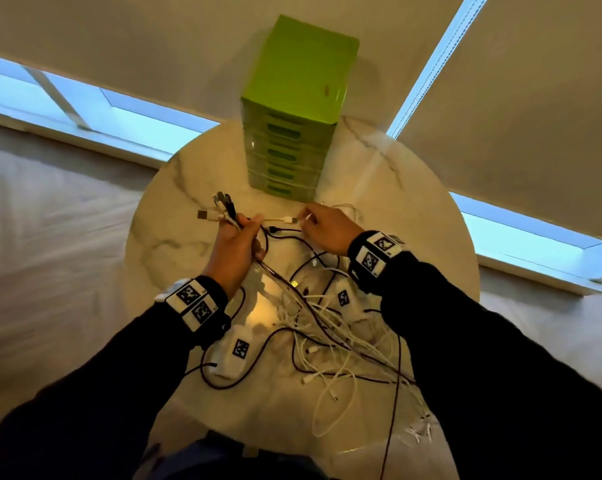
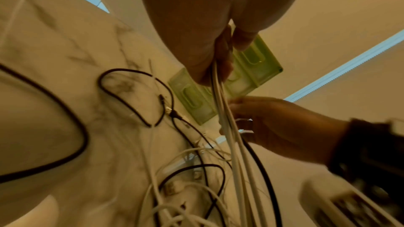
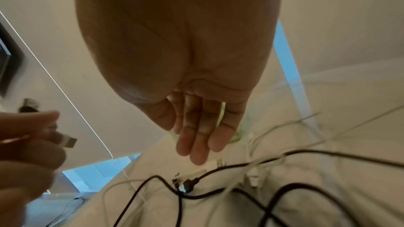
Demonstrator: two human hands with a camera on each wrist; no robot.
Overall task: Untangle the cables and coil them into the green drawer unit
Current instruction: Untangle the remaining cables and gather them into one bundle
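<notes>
Several cable ends (image 1: 223,211) are gripped in the left hand (image 1: 239,249); a white plug (image 1: 290,220) is reached by the right hand (image 1: 327,228), fingers straight, before the green drawer unit (image 1: 292,109).

no words, brand names or numbers can be read anywhere in these views. the only signs are black-and-white square code markers: two on the left wristband (image 1: 195,304), two on the right wristband (image 1: 376,251), one on a white block (image 1: 235,353) lying on the worktop (image 1: 431,237), and one on a second white block (image 1: 343,298) among the cables. tiny dark characters sit beside the markers on both wristbands, too small to make out. the green drawer unit (image 1: 292,109) shows no label.
</notes>
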